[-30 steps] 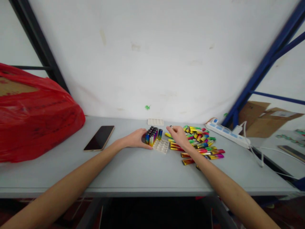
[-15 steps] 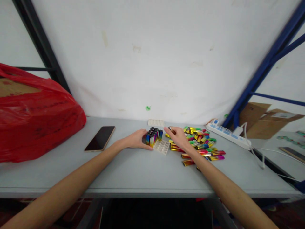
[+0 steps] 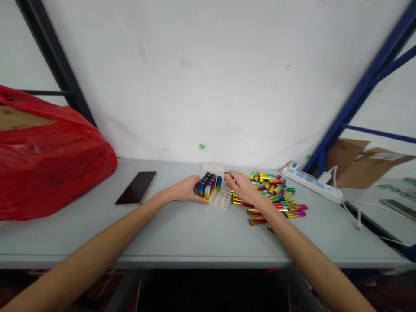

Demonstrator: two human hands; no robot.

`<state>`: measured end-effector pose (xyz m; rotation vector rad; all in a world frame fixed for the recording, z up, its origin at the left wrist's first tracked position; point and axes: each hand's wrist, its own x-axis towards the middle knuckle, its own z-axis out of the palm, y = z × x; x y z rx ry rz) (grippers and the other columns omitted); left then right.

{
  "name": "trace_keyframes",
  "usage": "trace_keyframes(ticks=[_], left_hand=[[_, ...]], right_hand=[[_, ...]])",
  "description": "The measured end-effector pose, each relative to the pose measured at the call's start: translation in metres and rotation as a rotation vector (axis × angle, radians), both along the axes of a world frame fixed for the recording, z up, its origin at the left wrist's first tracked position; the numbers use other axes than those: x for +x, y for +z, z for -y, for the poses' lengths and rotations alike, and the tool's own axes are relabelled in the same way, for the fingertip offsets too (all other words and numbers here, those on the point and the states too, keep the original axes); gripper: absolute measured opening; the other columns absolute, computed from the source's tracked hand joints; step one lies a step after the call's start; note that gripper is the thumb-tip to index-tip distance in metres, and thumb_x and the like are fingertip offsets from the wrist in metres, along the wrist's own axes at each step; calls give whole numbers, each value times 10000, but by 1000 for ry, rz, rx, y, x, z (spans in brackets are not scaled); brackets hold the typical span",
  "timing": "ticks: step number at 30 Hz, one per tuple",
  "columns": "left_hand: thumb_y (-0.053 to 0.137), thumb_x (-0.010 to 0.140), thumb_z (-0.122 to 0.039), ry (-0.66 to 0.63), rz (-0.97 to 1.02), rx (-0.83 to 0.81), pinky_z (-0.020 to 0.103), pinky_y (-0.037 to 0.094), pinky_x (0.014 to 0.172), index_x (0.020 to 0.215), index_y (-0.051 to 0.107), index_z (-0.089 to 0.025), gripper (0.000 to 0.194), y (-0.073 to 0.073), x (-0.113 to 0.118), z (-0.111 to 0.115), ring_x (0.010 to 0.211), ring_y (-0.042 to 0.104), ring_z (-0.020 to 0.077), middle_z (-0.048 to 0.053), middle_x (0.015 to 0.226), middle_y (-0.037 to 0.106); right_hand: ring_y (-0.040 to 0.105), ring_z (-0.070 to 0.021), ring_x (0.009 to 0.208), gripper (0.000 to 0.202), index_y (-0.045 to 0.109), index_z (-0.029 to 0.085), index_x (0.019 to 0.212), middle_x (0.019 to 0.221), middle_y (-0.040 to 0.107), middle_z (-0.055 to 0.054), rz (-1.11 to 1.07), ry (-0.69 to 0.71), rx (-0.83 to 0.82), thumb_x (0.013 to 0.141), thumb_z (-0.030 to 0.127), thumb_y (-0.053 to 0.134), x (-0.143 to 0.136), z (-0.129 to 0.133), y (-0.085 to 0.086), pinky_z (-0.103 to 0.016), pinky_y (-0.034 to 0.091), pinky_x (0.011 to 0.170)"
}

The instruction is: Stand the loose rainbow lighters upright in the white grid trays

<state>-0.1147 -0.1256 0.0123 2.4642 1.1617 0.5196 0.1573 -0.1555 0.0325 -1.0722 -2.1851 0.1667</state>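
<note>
A pale moulded tray with round pockets lies on the table. Upright lighters with black tops and shiny blue, purple and gold bodies fill its left part, and the pockets at its right are bare. My left hand curls round the tray's left end, thumb in front and fingers behind, against the lighters. Just right of the tray, my right hand pinches a lighter; only its dark end shows, the rest being hidden by the fingers. Beneath and beyond that forearm spreads a loose pile of metallic coloured lighters.
A second pale tray rests against the wall. At left lie a phone and a bulging red plastic bag. A white power strip with cables sits at right, before a blue frame post and a cardboard box.
My right hand has shifted slightly left and up toward the tray, still pinching the lighter. My left hand stays where it was round the tray.
</note>
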Motion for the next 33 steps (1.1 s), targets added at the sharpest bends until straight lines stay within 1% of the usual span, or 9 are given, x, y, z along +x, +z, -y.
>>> trace_keyframes(ticks=[2, 5, 9, 13, 20, 24, 28, 30, 33], left_hand=[[814, 598, -766, 8, -22, 15, 386, 509, 889, 1136, 676, -190, 800, 0, 0, 0, 1034, 667, 341, 98, 1131, 724], [796, 613, -782, -2, -49, 31, 394, 511, 900, 1118, 680, -181, 793, 1, 0, 1, 1045, 666, 349, 112, 1139, 718], [807, 614, -768, 1, -53, 32, 399, 507, 922, 1127, 679, -192, 782, 3, 1, 3, 1061, 664, 350, 106, 1145, 718], [809, 600, -776, 15, -56, 24, 409, 510, 914, 1133, 672, -176, 815, 3, 2, 3, 1051, 660, 353, 122, 1149, 714], [814, 607, -766, 7, -74, 40, 407, 504, 917, 1116, 670, -173, 794, 4, 2, 3, 1039, 664, 348, 124, 1123, 712], [808, 615, -761, 5, -71, 28, 398, 511, 911, 1105, 674, -182, 770, 5, 2, 3, 1049, 667, 347, 113, 1133, 716], [809, 600, -769, 10, -47, 11, 403, 514, 932, 1100, 682, -186, 778, 4, 1, 3, 1071, 665, 357, 108, 1149, 719], [811, 592, -774, 3, -35, 14, 407, 514, 950, 1086, 690, -190, 774, 4, 1, 3, 1091, 658, 365, 109, 1156, 719], [810, 579, -788, 14, -37, 17, 417, 520, 952, 1087, 690, -195, 790, 4, 1, 3, 1086, 655, 367, 111, 1154, 718]], right_hand=[[526, -172, 755, 471, 517, 213, 782, 779, 570, -27, 105, 29, 40, 1097, 495, 310, 2, 0, 2, -287, 373, 737], [509, -165, 677, 541, 545, 211, 733, 706, 574, -21, 204, 9, 16, 1098, 532, 306, 3, 2, 4, -284, 352, 696], [510, -158, 613, 577, 562, 206, 706, 652, 606, -20, 180, -44, 17, 1090, 565, 323, 1, 2, 2, -282, 321, 651], [595, -167, 667, 555, 611, 193, 764, 720, 683, -49, 175, -69, 20, 1088, 563, 352, -6, -1, -7, -270, 354, 674], [692, -217, 786, 518, 704, 183, 958, 888, 764, -123, 454, -161, -12, 1068, 581, 391, -18, 3, -8, -278, 375, 674], [688, -224, 738, 553, 710, 212, 888, 833, 757, -102, 530, -165, -51, 1034, 651, 406, -18, 9, -3, -287, 345, 623], [689, -222, 791, 535, 692, 215, 916, 854, 744, -97, 480, -172, -2, 1097, 541, 309, 4, -2, -1, -290, 399, 706], [691, -232, 902, 478, 682, 197, 1024, 966, 745, -115, 406, -238, 40, 1117, 441, 282, 24, -16, -4, -301, 436, 806], [632, -270, 1156, 359, 639, 132, 1249, 1214, 696, -179, 372, -331, 71, 1084, 295, 365, 61, -40, -14, -350, 434, 1009]])
